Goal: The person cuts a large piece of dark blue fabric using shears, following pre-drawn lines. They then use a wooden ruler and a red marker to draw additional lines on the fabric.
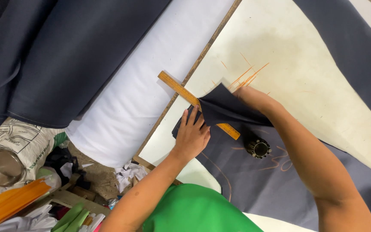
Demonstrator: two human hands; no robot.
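Matt dark navy woven cloth piece [224, 107]; yellow wooden ruler [181, 90], smooth grain; off-white table [288, 64], matt and stained; glossy round steel bowl [0, 166]; smooth white fabric roll [151, 86].

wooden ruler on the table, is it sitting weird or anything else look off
The wooden ruler lies askew, one end sticking past the table edge over the white fabric roll. The left hand presses dark cloth across it; the right hand lifts a flap. Orange chalk streaks mark the tabletop.
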